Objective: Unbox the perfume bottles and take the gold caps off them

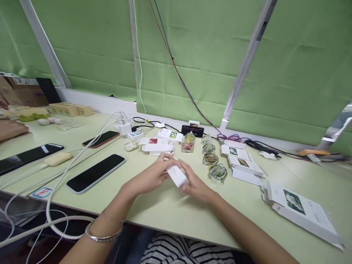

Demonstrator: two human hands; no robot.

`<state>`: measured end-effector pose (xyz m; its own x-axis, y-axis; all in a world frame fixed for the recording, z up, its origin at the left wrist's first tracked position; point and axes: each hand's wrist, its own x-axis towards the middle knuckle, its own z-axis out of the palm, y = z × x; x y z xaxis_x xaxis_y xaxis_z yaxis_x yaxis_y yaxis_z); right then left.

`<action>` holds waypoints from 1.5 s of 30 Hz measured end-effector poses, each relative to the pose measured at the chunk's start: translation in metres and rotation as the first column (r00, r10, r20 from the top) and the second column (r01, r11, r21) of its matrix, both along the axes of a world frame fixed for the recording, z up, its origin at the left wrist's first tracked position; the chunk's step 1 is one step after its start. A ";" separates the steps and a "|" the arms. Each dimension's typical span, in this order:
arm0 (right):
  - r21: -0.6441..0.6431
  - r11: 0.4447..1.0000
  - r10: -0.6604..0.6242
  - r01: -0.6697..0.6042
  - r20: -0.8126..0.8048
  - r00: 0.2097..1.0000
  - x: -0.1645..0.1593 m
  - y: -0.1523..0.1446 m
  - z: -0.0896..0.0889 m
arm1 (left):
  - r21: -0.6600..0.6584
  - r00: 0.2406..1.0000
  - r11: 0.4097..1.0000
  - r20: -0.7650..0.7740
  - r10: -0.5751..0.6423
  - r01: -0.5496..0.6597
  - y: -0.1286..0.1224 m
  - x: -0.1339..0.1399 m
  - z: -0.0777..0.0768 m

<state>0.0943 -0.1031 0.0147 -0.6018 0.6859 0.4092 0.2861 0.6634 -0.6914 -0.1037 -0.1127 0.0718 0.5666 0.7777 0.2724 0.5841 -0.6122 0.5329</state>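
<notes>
Between my two hands, over the near middle of the table, is a small white carton with faint print. My left hand grips its far left end, a ring on one finger. Closed around the right side and near corner of the carton is my right hand, slightly blurred. Just right of it, round glass bottles stand in a row, the nearest a clear one. A pink bottle stands farther back. Flattened white cartons with small pictures lie right of the row.
A large opened carton lies at the right edge. Behind my left hand are more white cartons and an earbud case. A phone and white cables occupy the left. Another person's hand is at far left.
</notes>
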 end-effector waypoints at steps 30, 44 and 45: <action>0.036 0.860 -0.493 0.509 0.315 0.811 0.024 -0.059 -0.009 | -0.245 0.981 0.969 0.193 0.014 0.034 -0.036 0.014 -0.049; -0.142 0.940 -0.292 0.309 0.132 0.947 0.042 -0.074 -0.013 | 0.168 0.979 0.965 -0.067 -0.194 0.202 -0.047 0.012 -0.040; -0.139 0.938 -0.299 0.317 0.142 0.944 0.041 -0.074 -0.014 | 0.126 0.983 0.976 -0.066 -0.171 0.178 -0.047 0.012 -0.039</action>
